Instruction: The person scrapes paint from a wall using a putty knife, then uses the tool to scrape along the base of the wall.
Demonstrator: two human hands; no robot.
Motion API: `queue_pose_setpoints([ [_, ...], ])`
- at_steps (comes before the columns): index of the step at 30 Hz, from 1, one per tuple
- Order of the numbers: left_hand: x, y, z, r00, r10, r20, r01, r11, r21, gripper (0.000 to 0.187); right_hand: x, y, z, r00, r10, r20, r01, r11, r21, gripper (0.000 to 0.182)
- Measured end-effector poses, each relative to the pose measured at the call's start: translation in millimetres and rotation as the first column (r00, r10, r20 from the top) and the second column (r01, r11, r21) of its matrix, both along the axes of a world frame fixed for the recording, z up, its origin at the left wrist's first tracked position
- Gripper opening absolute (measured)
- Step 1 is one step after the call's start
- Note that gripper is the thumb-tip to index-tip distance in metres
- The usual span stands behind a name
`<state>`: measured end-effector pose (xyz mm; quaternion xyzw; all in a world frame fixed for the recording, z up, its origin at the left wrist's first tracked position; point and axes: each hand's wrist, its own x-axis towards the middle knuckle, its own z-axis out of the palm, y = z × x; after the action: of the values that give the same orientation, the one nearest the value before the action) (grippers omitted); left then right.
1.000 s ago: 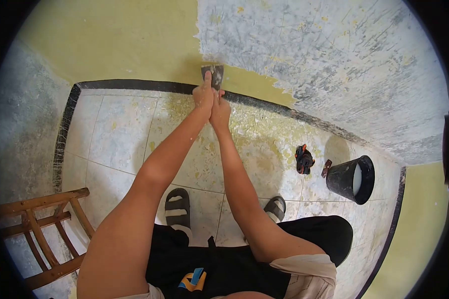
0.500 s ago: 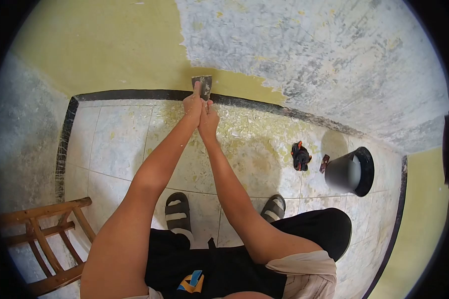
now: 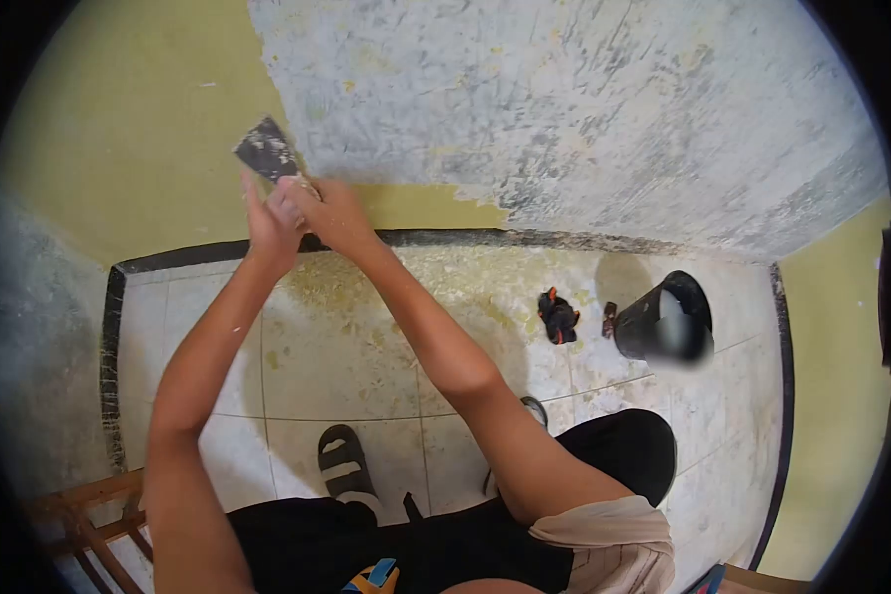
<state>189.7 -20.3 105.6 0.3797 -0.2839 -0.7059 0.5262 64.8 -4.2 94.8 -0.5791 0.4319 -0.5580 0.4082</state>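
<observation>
A scraper with a wide, flake-covered blade is held up in front of the yellow painted wall, left of the bare whitish patch. My right hand is wrapped round its handle. Beside it, my left hand meets the handle and the right fingers, its index finger stretched toward the blade. The handle is mostly hidden between the two hands. Both hands are above the black skirting.
Paint flakes lie on the tiled floor. A black and orange item, a small brown object and a black bucket stand to the right. A wooden rack is at lower left. My sandalled foot shows below.
Both hands and the scraper have moved left and up the wall from near the skirting, and the blade now tilts to the left. The view has shifted too.
</observation>
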Motion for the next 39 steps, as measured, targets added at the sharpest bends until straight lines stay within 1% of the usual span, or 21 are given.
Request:
queue_pose_setpoints([
  [2, 38.2, -6.9, -46.1, 0.952, -0.237, 0.193, 0.225, 0.971, 0.082, 0.096, -14.0, -0.5, 40.4, 0.979, 0.057, -0.194, -0.058, 0.998, 0.0, 0.056],
  [4, 65.0, -11.1, -115.2, 0.785, -0.431, 0.445, 0.338, 0.9, 0.276, 0.084, -28.6, -4.1, 79.8, 0.922, 0.102, -0.374, -0.104, 0.994, 0.017, 0.057],
  [6, 72.3, 10.3, -144.0, 0.115, -0.596, 0.795, 0.636, 0.659, 0.402, 0.07, -43.8, -11.8, 112.5, 0.732, 0.541, -0.413, -0.369, 0.826, 0.426, 0.062],
  [7, 73.7, 20.3, -153.3, -0.204, -0.439, 0.875, 0.796, 0.447, 0.409, 0.064, -52.0, -10.2, 113.5, 0.729, 0.534, -0.427, -0.357, 0.83, 0.428, 0.062],
  [8, 73.1, 25.6, -160.9, -0.443, -0.163, 0.882, 0.86, 0.202, 0.469, 0.057, -63.6, -9.6, 108.1, 0.583, 0.583, -0.566, -0.309, 0.803, 0.51, 0.063],
  [9, 73.2, 23.9, -176.1, -0.43, -0.164, 0.888, 0.866, 0.201, 0.457, 0.057, -75.4, -8.0, 101.8, 0.404, 0.629, -0.664, -0.247, 0.774, 0.583, 0.064],
  [11, 77.4, 21.7, -207.9, -0.695, -0.342, 0.632, 0.659, 0.046, 0.75, 0.06, -108.4, 19.6, 87.6, 0.175, 0.645, -0.744, -0.209, 0.763, 0.612, 0.069],
  [13, 76.8, 14.2, -178.1, -0.603, -0.403, 0.689, 0.709, 0.125, 0.694, 0.058, -150.6, 38.3, 39.7, -0.016, 0.694, -0.719, -0.089, 0.716, 0.693, 0.069],
  [15, 76.9, -0.9, -131.4, -0.513, -0.443, 0.735, 0.735, 0.215, 0.643, 0.057, -177.9, 69.6, 7.7, 0.07, 0.848, -0.526, 0.135, 0.514, 0.847, 0.063],
  [17, 74.5, -11.6, -93.5, -0.58, -0.032, 0.814, 0.733, 0.415, 0.539, 0.055, -210.8, 93.6, -55.6, 0.255, 0.928, -0.27, 0.115, 0.248, 0.962, 0.057],
  [19, 82.5, -14.6, -101.2, -0.621, 0.082, 0.78, 0.726, 0.434, 0.533, 0.055, -234.2, 105.0, -104.6, 0.375, 0.922, 0.094, 0.109, -0.144, 0.984, 0.053],
  [20, 85.8, -21.0, -106.3, -0.639, 0.196, 0.744, 0.73, 0.46, 0.506, 0.054, -241.6, 108.0, -120.2, 0.331, 0.929, 0.165, 0.092, -0.205, 0.974, 0.051],
  [23, 91.3, -3.4, -123.9, -0.686, 0.134, 0.715, 0.702, 0.38, 0.603, 0.054, -236.8, 121.1, -151.6, 0.241, 0.97, -0.03, 0.176, -0.014, 0.984, 0.052],
  [26, 90.1, 32.1, -130.7, -0.515, -0.014, 0.857, 0.808, 0.325, 0.491, 0.058, -210.1, 105.1, -153.5, 0.176, 0.983, 0.058, 0.149, -0.085, 0.985, 0.053],
  [28, 103.4, 34.6, -155.8, -0.198, -0.465, 0.863, 0.865, 0.33, 0.377, 0.06, -188.6, 92.8, -139.4, 0.162, 0.982, 0.1, 0.009, -0.103, 0.995, 0.055],
  [29, 111.4, 31.2, -156.6, -0.318, -0.487, 0.813, 0.805, 0.314, 0.503, 0.054, -184.3, 83.3, -128.8, 0.163, 0.982, 0.093, 0.012, -0.096, 0.995, 0.055],
  [30, 116.1, 26.6, -160.6, -0.315, -0.494, 0.811, 0.805, 0.314, 0.504, 0.054, -179.6, 78.2, -122.7, 0.196, 0.979, 0.047, -0.021, -0.044, 0.999, 0.056],
  [32, 139.5, 3.6, -168.8, -0.797, -0.172, 0.579, 0.484, 0.392, 0.783, 0.048, -175.7, 65.8, -117.9, 0.216, 0.976, 0.011, -0.068, 0.004, 0.998, 0.057],
  [34, 168.5, -15.4, -166.2, -0.665, -0.215, 0.716, 0.591, 0.434, 0.68, 0.038, -182.3, 53.7, -114.9, 0.289, 0.94, -0.182, -0.022, 0.196, 0.98, 0.055],
  [37, 189.2, -24.7, -142.7, -0.301, -0.515, 0.803, 0.492, 0.638, 0.593, 0.044, -206.4, 51.1, -111.8, 0.338, 0.889, -0.308, -0.006, 0.329, 0.944, 0.066],
  [39, 205.3, -28.7, -137.7, -0.397, -0.43, 0.811, 0.505, 0.635, 0.584, 0.042, -224.7, 54.0, -113.1, 0.321, 0.88, -0.35, 0.058, 0.35, 0.935, 0.068],
])
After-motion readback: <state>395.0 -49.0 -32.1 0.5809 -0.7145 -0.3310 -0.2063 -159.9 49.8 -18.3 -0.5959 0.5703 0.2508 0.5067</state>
